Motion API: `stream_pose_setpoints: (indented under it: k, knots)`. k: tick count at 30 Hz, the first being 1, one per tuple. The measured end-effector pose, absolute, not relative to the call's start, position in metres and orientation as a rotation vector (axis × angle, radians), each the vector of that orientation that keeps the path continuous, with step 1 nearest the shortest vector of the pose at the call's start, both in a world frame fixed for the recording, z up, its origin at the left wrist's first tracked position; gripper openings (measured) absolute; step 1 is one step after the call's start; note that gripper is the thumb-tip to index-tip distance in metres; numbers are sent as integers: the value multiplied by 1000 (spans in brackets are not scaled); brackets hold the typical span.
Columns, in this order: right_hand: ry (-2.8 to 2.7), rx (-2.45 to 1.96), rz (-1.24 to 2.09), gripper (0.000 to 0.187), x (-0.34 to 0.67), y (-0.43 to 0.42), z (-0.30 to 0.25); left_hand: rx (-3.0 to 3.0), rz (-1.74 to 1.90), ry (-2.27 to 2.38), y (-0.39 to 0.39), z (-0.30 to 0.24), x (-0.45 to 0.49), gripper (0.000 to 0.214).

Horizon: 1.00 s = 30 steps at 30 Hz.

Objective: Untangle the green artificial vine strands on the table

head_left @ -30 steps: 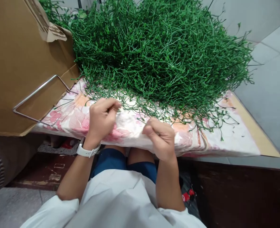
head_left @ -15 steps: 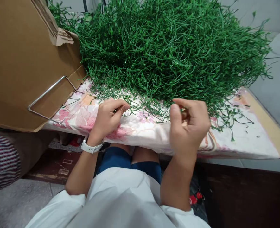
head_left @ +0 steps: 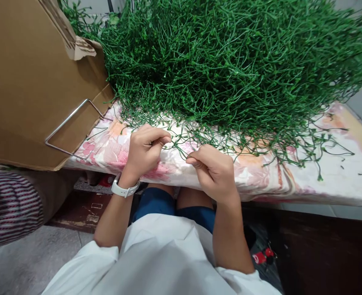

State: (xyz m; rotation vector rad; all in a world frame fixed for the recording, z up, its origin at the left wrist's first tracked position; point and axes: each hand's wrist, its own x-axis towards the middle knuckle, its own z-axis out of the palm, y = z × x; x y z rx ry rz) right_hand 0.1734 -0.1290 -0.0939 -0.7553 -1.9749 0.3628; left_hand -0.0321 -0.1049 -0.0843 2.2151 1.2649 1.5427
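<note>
My left hand [head_left: 146,150] is closed in a pinch above the front of the flowered cloth, thumb against the curled forefinger. Facing it, my right hand [head_left: 214,170] pinches the end of a thin green stem [head_left: 180,149]. That stem spans the short gap between the two sets of fingertips; its end at the left hand is partly hidden by the fingers. Just behind both hands lies a big tangled heap of green stems [head_left: 218,65] with small forked tips, and loose ones spill forward from it.
A cardboard box [head_left: 21,94] stands at the left with a bent metal wire frame [head_left: 67,119] against it. The flowered cloth [head_left: 261,182] covers the table. A person's striped sleeve [head_left: 12,209] shows at the lower left. A white watch [head_left: 125,189] is on my left wrist.
My right hand has moved left and slightly down towards my left hand, its fingers now pinched on the stem. The left hand stays nearly in place. The view has shifted slightly.
</note>
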Motion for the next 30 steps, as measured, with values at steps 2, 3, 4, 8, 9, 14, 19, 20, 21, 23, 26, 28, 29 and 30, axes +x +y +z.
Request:
stream_pose_setpoints:
  k: [2,3,4,8,9,14,19,20,21,23,26,28,29,30]
  knots:
    - [-1934,-745,395,22,174,-130,-95,2235,1520,1266,-105,-84,-30,22]
    - [-1917,-742,404,22,175,-130,-95,2255,1509,1272,-105,-84,-29,23]
    - [-1899,-740,409,22,175,-131,-96,2285,1504,1292,-106,-84,-29,24]
    - [-1827,-787,362,25,173,-131,-96,2468,1502,1489,-108,-86,-25,27]
    - [-1810,-815,336,27,172,-131,-96,2508,1496,1535,-109,-87,-25,26]
    - [-1780,-889,258,34,167,-131,-92,2565,1508,1683,-112,-91,-22,26]
    - [-1835,-839,292,34,167,-131,-89,2560,1590,1930,-116,-93,-19,25]
    - [-1847,-838,296,34,167,-131,-89,2552,1610,1948,-116,-94,-19,25]
    - [-1860,-837,299,34,167,-130,-88,2540,1623,1951,-117,-94,-18,25]
    - [-1875,-832,301,35,166,-129,-87,2517,1619,1930,-118,-94,-17,24]
    - [-1882,-797,330,40,166,-129,-87,2497,1584,1914,-118,-95,-19,24]
    - [-1853,-767,397,45,171,-130,-89,2458,1599,1927,-116,-95,-23,26]
    - [-1807,-770,453,47,174,-132,-91,2400,1637,1954,-113,-95,-27,27]
    - [-1733,-793,507,49,179,-134,-94,2313,1688,1989,-111,-94,-31,27]
